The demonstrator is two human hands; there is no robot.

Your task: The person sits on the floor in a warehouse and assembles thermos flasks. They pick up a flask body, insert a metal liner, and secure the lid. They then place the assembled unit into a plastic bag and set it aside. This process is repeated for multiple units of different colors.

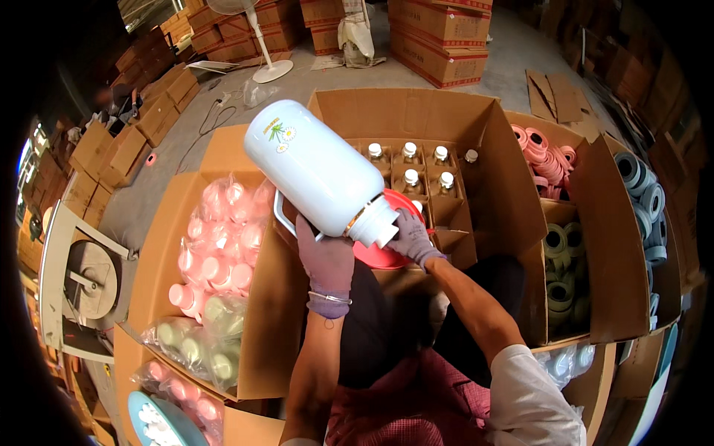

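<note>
A pale blue thermos jug (316, 167) with a daisy print and a gold ring at its neck lies tilted in the air, its white mouth pointing down to the right. My left hand (325, 260), in a purple-grey glove, is closed on it from below, by the handle and neck. Beside the mouth is my right hand (413, 236), gloved too, over a red round basin (381, 258). Its fingertips are partly hidden, so I cannot make out whether they grip anything. The jug covers part of the basin.
Ahead, a divided carton (491, 201) holds several silver-capped bottles (410, 178). On the left, another carton (262, 327) contains bagged pink (219, 271) and green jugs (222, 368). Pink rings (547, 160), green rings (563, 271) and blue rings (653, 201) fill cartons at the right. A fan (272, 70) stands farther off.
</note>
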